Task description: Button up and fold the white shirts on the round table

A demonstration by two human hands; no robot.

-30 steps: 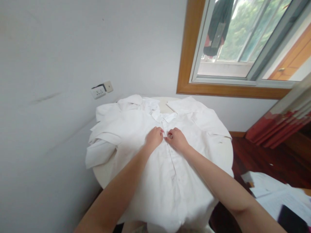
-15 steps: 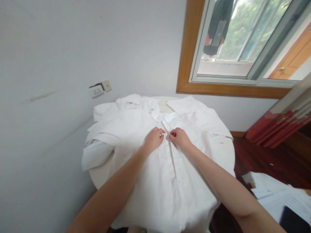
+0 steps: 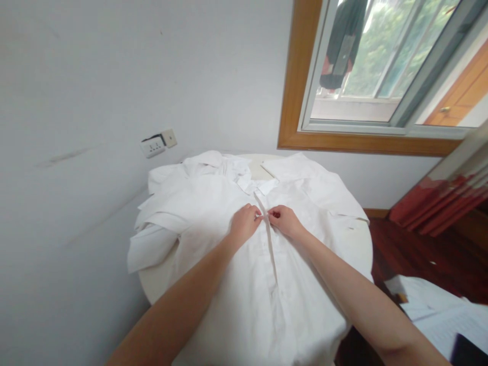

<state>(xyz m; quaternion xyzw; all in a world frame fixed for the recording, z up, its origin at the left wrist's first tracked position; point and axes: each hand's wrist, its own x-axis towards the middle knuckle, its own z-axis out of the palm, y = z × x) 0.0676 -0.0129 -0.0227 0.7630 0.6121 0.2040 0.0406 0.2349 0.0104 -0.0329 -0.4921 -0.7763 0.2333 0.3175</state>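
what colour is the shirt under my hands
The shirt is white, as the head view shows best.

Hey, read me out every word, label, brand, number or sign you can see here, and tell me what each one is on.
No text can be read.
Paper sheet at lower right: faint rows of marks, too blurred to read.
White shirt under the hands: no legible label or brand.
Wall socket: no legible marking beyond its holes.

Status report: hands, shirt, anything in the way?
Left hand and right hand pinching white shirt at front opening. Shirt spread across round table. Nothing seen blocking either hand.
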